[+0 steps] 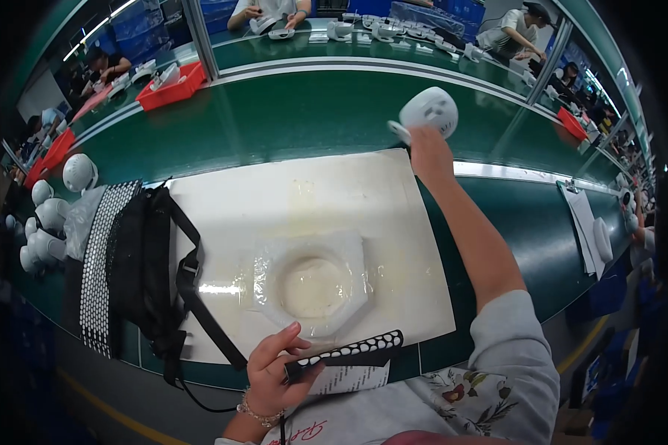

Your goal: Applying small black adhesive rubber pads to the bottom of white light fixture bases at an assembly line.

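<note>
My right hand (429, 152) reaches far out over the green bench and grips a white round plastic device (430, 111) held in the air. Close to me, my left hand (274, 371) is shut on a black strip with white dots (349, 350), at the near edge of a white mat (349, 193). A clear plastic-wrapped tray with a round hollow (313, 285) lies on the mat just beyond that hand. A small printed paper slip (349, 380) sits under the strip.
A black bag with straps (152, 259) and a dotted black sheet (100, 259) lie left of the mat. Several white round devices (52, 215) cluster at far left. Red bins (172, 85) and other workers line the far benches. A clipboard with papers (588, 226) lies at right.
</note>
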{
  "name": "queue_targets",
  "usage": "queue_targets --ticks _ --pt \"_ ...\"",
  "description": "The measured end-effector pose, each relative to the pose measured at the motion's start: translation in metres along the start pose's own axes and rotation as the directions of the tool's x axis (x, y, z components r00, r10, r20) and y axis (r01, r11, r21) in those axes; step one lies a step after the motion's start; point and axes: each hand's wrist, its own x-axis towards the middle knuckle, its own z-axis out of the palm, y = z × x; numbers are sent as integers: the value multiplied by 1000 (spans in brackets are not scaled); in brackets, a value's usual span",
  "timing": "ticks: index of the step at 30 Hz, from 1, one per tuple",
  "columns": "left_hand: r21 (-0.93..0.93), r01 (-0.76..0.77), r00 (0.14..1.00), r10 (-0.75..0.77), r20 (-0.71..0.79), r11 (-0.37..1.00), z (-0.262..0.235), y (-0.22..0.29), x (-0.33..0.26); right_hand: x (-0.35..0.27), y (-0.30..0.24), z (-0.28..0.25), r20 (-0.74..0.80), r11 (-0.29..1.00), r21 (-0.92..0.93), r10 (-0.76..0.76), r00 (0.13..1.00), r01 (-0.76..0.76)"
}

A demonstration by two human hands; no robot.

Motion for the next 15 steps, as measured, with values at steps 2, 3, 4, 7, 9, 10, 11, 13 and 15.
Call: queue_targets --ticks 2,3,4,7,9,10,11,13,15 --pt "1 -4 1000 4 -11 1000 0 0 0 -3 38 20 98 930 -367 53 994 -13" --pt "-2 7 1000 -7 -24 1000 -1 0 -2 -4 43 25 92 932 -361 52 994 -15" --pt "-5 32 999 -32 -25 999 -2 0 -3 -5 50 29 160 913 -382 218 963 -143" --pt "-28 38 997 -40 -61 999 0 1 -1 -9 45 32 224 871 -384 411 884 -307" --pt "-35 68 996 -70 -48 997 0 3 0 -17 36 28 207 944 -140 322 924 -298" --pt "-37 107 993 -109 -44 994 -1 5 0 -21 33 29 218 971 1 233 948 -239" --pt "-48 94 995 -95 -28 994 -1 5 0 -24 30 31 213 975 136 144 966 -175" --pt "-41 107 994 -106 27 993 -1 7 0 -25 20 36 224 957 189 174 959 -218" --pt "-74 133 991 -134 -2 988 2 10 3 -27 11 36 234 946 223 181 955 -234"
